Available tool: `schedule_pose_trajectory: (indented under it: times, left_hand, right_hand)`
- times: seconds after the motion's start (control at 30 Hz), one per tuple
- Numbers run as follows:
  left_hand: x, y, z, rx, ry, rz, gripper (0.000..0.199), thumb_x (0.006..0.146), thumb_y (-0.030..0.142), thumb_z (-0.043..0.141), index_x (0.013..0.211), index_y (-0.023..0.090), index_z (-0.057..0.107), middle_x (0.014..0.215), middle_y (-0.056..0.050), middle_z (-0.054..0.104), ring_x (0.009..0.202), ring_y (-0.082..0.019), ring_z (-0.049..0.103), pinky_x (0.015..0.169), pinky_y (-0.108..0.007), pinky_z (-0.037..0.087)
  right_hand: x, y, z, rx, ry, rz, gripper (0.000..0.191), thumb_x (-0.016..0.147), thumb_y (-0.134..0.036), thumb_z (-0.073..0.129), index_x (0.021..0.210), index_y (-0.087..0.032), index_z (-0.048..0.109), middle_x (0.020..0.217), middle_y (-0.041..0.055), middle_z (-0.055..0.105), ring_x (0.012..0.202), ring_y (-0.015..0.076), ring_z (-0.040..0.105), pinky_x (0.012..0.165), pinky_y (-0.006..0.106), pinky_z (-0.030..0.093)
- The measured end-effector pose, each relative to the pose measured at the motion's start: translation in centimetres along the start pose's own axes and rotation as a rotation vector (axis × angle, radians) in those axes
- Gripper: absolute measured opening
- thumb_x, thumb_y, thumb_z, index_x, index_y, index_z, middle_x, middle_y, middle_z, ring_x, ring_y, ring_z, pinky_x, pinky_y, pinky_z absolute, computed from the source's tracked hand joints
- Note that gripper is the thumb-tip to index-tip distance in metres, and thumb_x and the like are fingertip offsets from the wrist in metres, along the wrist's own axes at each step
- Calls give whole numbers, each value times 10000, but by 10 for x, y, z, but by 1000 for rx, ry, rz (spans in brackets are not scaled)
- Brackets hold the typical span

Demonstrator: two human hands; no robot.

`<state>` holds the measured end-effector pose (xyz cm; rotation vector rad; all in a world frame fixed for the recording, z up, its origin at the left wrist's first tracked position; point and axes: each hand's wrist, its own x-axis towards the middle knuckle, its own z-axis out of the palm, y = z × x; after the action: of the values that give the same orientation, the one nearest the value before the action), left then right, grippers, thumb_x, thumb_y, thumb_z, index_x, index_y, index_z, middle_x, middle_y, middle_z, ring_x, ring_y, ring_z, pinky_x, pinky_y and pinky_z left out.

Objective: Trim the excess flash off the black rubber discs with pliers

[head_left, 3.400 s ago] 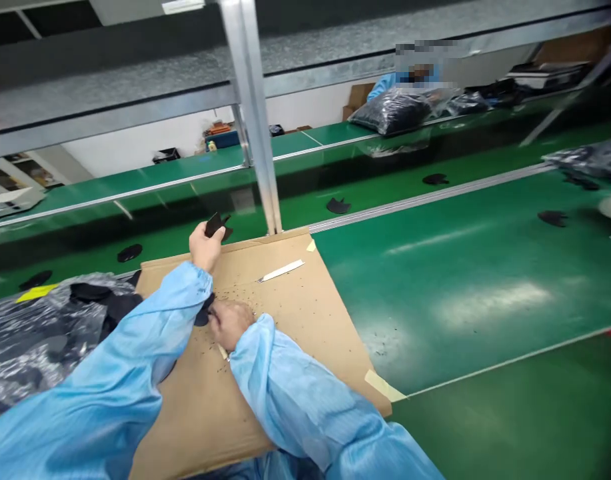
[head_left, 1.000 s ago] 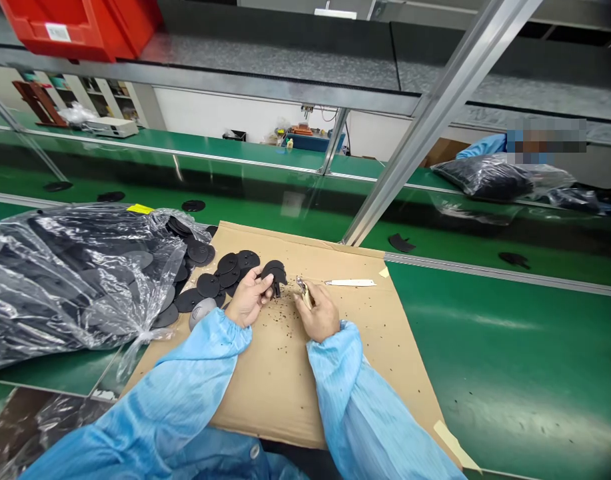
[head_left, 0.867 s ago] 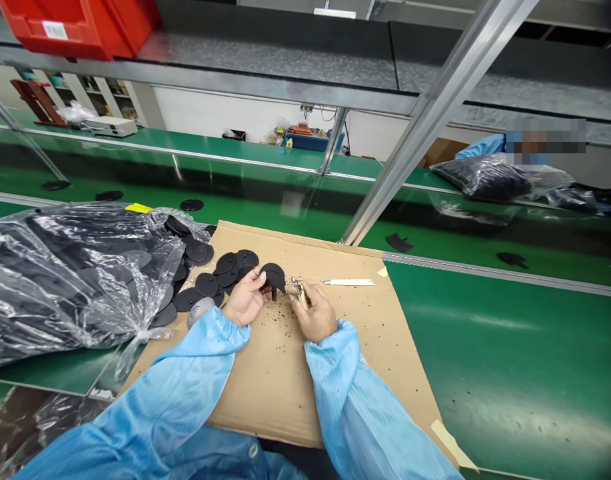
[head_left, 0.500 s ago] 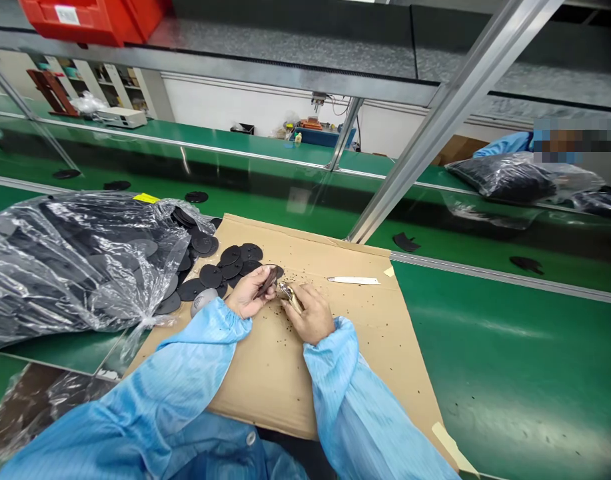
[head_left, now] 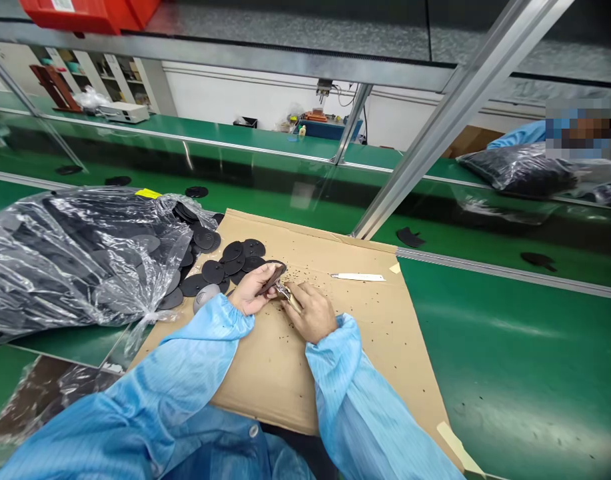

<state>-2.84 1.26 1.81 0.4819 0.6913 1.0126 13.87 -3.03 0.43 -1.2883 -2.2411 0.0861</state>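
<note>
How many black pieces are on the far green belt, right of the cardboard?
2: one piece near the metal post, another piece farther right.

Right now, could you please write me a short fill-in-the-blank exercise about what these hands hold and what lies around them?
The piece held in the left hand is ____ in colour.
The small nippers are held in the ____ hand.
The cardboard sheet lies on a belt that is ____ in colour.
The clear plastic bag lies to the ____ of the black discs.

Missing words: black; right; green; left.
</note>
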Motion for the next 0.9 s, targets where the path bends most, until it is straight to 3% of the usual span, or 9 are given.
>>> schedule_pose_trajectory:
  times: [0.33,0.5,0.7,0.8,0.9]
  left_hand:
    - [5,-6,-6,10,50,39,254,703,266,765,867,127,629,662,-2,552,508,-69,507,412,-150,367]
    - [5,-8,-6,42,74,50,258,711,276,759,878,134,623,659,-6,568,515,-83,530,424,-165,370]
    - [2,-5,0,-35,6,87,279,711,300,763,847,140,580,615,25,522,453,-59,464,414,-172,351]
    - [-2,1,4,-105,3,101,293,708,303,766,847,150,559,647,21,549,481,-70,509,424,-177,371]
    - [-4,7,5,-166,57,138,274,714,269,761,843,160,545,692,11,594,578,-103,592,490,-194,438]
  right_hand:
    - [5,-7,-11,-236,-116,20,326,837,-166,547,1155,-199,611,878,65,633,797,212,566,746,305,422]
    - [3,-8,-10,-237,-141,48,347,816,-143,553,1146,-227,618,891,64,652,786,214,581,717,308,424]
    - [0,2,0,-50,-47,133,315,856,-225,546,1163,-231,615,919,36,652,829,184,609,739,272,455]
    - [0,13,4,-103,23,194,350,854,-295,583,1192,-205,602,968,66,649,894,215,603,801,315,456]
    - [0,21,6,-196,6,216,396,846,-377,611,1195,-191,593,1051,99,646,978,254,582,862,386,431]
